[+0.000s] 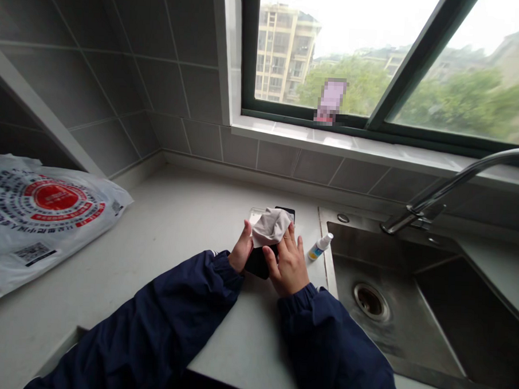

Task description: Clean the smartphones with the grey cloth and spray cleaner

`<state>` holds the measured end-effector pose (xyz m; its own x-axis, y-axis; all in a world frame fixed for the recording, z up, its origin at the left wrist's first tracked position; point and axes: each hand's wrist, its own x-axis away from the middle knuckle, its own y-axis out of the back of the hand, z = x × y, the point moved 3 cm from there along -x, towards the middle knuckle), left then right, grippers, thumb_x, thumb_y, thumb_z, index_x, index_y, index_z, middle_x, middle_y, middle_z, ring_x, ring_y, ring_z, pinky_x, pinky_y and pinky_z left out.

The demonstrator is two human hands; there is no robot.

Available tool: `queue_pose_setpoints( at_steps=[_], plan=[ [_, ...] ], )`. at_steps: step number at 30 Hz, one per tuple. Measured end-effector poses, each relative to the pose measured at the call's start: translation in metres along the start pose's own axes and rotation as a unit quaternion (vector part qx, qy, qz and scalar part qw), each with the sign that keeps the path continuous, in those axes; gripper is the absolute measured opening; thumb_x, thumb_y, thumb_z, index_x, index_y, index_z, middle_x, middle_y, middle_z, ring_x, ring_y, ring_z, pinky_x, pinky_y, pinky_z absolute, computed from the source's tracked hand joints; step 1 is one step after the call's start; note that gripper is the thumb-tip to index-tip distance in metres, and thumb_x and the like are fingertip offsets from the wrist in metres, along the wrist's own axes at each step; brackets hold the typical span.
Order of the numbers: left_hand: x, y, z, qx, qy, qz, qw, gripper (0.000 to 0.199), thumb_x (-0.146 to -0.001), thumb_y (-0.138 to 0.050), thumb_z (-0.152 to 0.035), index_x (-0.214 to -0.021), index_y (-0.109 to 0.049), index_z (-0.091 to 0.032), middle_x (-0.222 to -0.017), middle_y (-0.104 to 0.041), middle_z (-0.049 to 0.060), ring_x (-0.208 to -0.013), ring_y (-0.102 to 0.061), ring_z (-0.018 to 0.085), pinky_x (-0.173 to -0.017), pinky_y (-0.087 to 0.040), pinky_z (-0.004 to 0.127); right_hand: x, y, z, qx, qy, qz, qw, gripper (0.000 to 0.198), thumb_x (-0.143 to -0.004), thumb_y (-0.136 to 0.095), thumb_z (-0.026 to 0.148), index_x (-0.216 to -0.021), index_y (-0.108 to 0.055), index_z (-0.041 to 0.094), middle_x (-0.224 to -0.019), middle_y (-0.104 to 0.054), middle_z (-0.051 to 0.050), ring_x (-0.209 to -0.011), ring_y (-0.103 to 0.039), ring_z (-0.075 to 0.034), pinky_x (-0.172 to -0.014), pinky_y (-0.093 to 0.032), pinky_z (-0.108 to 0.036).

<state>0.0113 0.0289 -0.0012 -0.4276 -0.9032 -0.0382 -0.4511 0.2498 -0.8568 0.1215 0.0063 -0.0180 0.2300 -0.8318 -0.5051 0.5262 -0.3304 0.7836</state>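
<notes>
My left hand [240,249] grips the left side of a black smartphone [257,264], its thumb pointing up. A crumpled light grey cloth [270,227] covers the phone's upper part. My right hand [292,266] presses the cloth to the phone with its fingers, while its thumb lies over the dark screen. Just behind the cloth, a clear case [254,215] and a flat black object [289,212] lie partly hidden on the counter. A small white spray bottle [320,246] with a blue and yellow label stands right of my right hand.
A steel sink [384,248] with a curved chrome faucet [440,191] lies to the right. On the left of the white counter [163,225] sits a white plastic bag [47,214] with red and black print. Behind are a tiled wall and a window sill [296,134].
</notes>
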Motion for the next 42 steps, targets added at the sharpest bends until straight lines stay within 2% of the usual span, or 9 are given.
queue_pose_setpoints(
  at_steps=[4, 9, 13, 20, 26, 31, 36, 39, 42],
  plan=[
    [0.001, -0.001, 0.0, 0.003, 0.021, -0.007, 1.0, 0.081, -0.099, -0.004, -0.058, -0.154, -0.03, -0.005, -0.145, -0.053, 0.019, -0.142, -0.042, 0.028, -0.121, -0.023, 0.039, 0.0, -0.001, -0.002, -0.015, 0.002, 0.0, 1.0, 0.065, -0.103, -0.037, 0.042, -0.159, -0.019, 0.014, -0.162, -0.025, -0.016, -0.152, -0.013, -0.033, -0.116, -0.025, -0.064],
    [-0.002, 0.01, 0.001, 0.019, -0.021, -0.026, 0.999, 0.079, -0.098, -0.018, -0.063, -0.153, -0.035, -0.009, -0.14, -0.058, 0.018, -0.137, -0.047, 0.03, -0.12, -0.025, 0.043, 0.002, -0.002, 0.005, -0.017, 0.027, 0.036, 0.999, 0.065, -0.102, -0.039, 0.042, -0.158, -0.022, 0.014, -0.162, -0.024, -0.016, -0.153, -0.01, -0.033, -0.116, -0.023, -0.065],
    [0.001, 0.013, 0.002, 0.033, 0.012, -0.024, 0.999, 0.085, -0.093, -0.024, -0.072, -0.151, -0.039, -0.012, -0.136, -0.061, 0.02, -0.132, -0.053, 0.035, -0.117, -0.027, 0.052, 0.004, -0.002, 0.015, -0.009, 0.059, 0.069, 0.996, 0.064, -0.101, -0.042, 0.041, -0.157, -0.026, 0.013, -0.162, -0.025, -0.015, -0.153, -0.009, -0.034, -0.117, -0.021, -0.066],
    [0.003, 0.01, -0.005, 0.04, 0.03, -0.043, 0.998, 0.097, -0.09, -0.017, -0.077, -0.141, -0.05, -0.002, -0.123, -0.066, 0.027, -0.118, -0.063, 0.038, -0.109, -0.038, 0.056, 0.007, -0.003, 0.029, -0.002, 0.109, 0.103, 0.989, 0.06, -0.1, -0.044, 0.043, -0.151, -0.038, 0.012, -0.16, -0.031, -0.015, -0.152, -0.014, -0.033, -0.119, -0.016, -0.064],
    [0.0, 0.025, -0.011, 0.031, 0.084, -0.036, 0.995, 0.117, -0.081, -0.008, -0.087, -0.134, -0.053, 0.007, -0.113, -0.067, 0.033, -0.109, -0.066, 0.041, -0.1, -0.045, 0.056, 0.012, -0.002, 0.041, -0.017, 0.144, 0.136, 0.98, 0.06, -0.101, -0.044, 0.044, -0.151, -0.039, 0.012, -0.16, -0.03, -0.014, -0.152, -0.014, -0.034, -0.118, -0.017, -0.066],
    [-0.001, 0.033, -0.018, 0.027, 0.109, -0.027, 0.993, 0.126, -0.073, -0.008, -0.093, -0.136, -0.05, 0.007, -0.115, -0.066, 0.033, -0.108, -0.065, 0.043, -0.096, -0.047, 0.056, 0.015, -0.001, 0.049, -0.03, 0.161, 0.151, 0.975, 0.064, -0.1, -0.045, 0.045, -0.154, -0.033, 0.012, -0.161, -0.027, -0.013, -0.153, -0.013, -0.032, -0.119, -0.016, -0.064],
    [0.0, 0.033, -0.024, 0.016, 0.094, -0.035, 0.995, 0.121, -0.074, -0.012, -0.092, -0.142, -0.047, 0.002, -0.118, -0.065, 0.032, -0.102, -0.067, 0.043, -0.085, -0.052, 0.057, 0.015, 0.002, 0.052, -0.04, 0.174, 0.148, 0.973, 0.064, -0.101, -0.042, 0.048, -0.154, -0.032, 0.014, -0.161, -0.028, -0.011, -0.153, -0.015, -0.03, -0.121, -0.012, -0.064],
    [0.002, 0.033, -0.03, 0.002, 0.055, -0.065, 0.996, 0.11, -0.079, -0.013, -0.088, -0.146, -0.044, -0.006, -0.121, -0.066, 0.028, -0.088, -0.071, 0.038, -0.075, -0.056, 0.053, 0.015, 0.004, 0.053, -0.044, 0.178, 0.153, 0.971, 0.063, -0.101, -0.043, 0.048, -0.153, -0.035, 0.014, -0.16, -0.031, -0.012, -0.152, -0.017, -0.03, -0.121, -0.015, -0.063],
    [0.003, 0.031, -0.034, 0.002, 0.023, -0.097, 0.995, 0.101, -0.084, -0.014, -0.084, -0.149, -0.041, -0.011, -0.122, -0.067, 0.024, -0.079, -0.071, 0.032, -0.072, -0.057, 0.049, 0.015, 0.004, 0.054, -0.052, 0.179, 0.162, 0.969, 0.062, -0.102, -0.042, 0.048, -0.153, -0.036, 0.014, -0.16, -0.032, -0.011, -0.152, -0.017, -0.03, -0.121, -0.016, -0.062]
  ],
)
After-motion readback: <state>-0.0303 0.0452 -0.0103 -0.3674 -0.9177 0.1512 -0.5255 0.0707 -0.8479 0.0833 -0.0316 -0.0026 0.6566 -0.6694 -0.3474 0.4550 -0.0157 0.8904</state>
